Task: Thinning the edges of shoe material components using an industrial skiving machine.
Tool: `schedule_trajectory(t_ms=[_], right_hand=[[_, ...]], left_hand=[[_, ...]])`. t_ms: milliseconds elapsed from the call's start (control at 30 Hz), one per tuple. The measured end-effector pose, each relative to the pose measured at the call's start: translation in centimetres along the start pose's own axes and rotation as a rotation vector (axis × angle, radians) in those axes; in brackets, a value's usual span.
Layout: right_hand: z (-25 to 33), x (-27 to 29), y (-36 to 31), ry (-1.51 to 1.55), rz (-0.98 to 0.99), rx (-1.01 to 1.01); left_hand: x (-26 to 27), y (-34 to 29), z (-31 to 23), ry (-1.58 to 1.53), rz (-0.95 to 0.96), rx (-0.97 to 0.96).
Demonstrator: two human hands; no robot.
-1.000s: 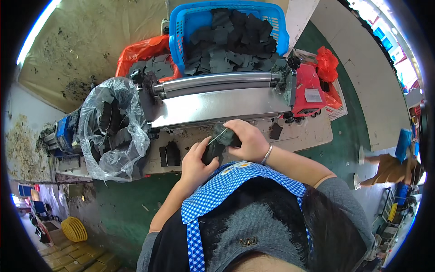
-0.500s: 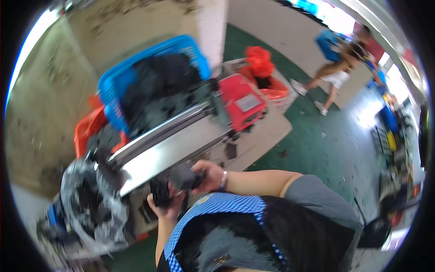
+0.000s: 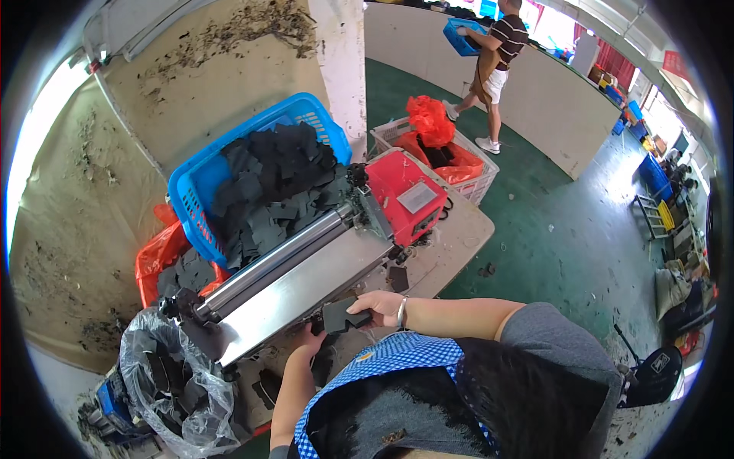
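Note:
My right hand, with a metal bangle at the wrist, pinches a flat dark grey piece in front of the roller machine. Beside that piece, to its left, is my left hand, close to the machine's front edge. Its fingers are mostly hidden, so its hold is unclear. The machine has a shiny metal bed, a long steel roller and a red end housing. Loose dark pieces lie on the table by my left forearm, and another dark piece rests near the housing.
Behind the machine, a blue basket holds a heap of dark pieces. Left of it are an orange-red bag and a clear plastic bag. A white crate with a red bag stands at the table's far end. Beyond, a person carries a blue basket.
My view has turned and steadied. The dark bundle seen in my left hand no longer shows there, and that hand has moved to the machine's edge. The other person shows farther left.

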State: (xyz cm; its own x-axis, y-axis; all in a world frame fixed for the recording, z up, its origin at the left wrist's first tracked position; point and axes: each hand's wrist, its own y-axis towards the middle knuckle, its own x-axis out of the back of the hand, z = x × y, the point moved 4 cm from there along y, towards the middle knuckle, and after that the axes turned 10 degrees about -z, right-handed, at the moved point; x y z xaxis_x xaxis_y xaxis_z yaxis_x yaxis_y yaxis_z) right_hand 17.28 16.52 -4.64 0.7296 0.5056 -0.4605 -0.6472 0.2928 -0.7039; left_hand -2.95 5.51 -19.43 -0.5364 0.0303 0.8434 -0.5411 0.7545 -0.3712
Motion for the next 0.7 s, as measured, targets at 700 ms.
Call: schedule_trajectory(t_ms=[700], right_hand=[[4.9,-13.8,-3.8,-0.955,0.209,1.332]], left_hand=[[16.2,-12.7,-8.7,-2.064,-0.234,-0.063]])
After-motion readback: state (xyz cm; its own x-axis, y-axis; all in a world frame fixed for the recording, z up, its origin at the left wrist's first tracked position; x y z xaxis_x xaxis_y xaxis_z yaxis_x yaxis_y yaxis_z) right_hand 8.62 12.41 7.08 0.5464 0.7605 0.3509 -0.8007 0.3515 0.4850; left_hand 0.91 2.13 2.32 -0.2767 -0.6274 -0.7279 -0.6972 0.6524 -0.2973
